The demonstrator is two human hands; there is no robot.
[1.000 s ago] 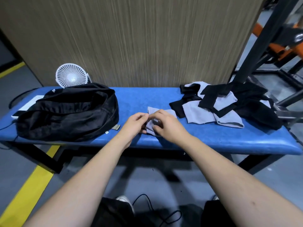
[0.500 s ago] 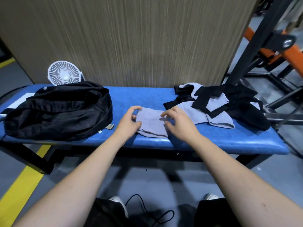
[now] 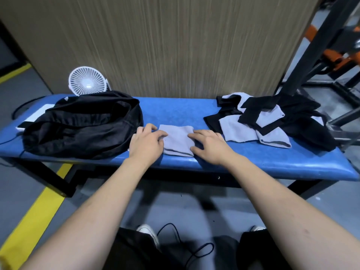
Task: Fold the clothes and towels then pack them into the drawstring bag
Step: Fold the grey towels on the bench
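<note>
Hands now apart, left hand [image 3: 146, 145] and right hand [image 3: 211, 147] with fingers flat on folded grey towel [image 3: 176, 140], no longer pinching

The bench [image 3: 175, 112] is covered in bright blue, with a black frame beneath. The drawstring bag [image 3: 81, 125] is black throughout. The folded towel [image 3: 177, 140] is plain pale grey. The pile of clothes [image 3: 272, 121] is mixed black and pale grey, unpatterned. The small fan [image 3: 87, 81] is white. The panel [image 3: 165, 45] behind is tan with fine vertical streaks. The floor [image 3: 23, 184] is grey, crossed by a yellow line [image 3: 37, 221].
</note>
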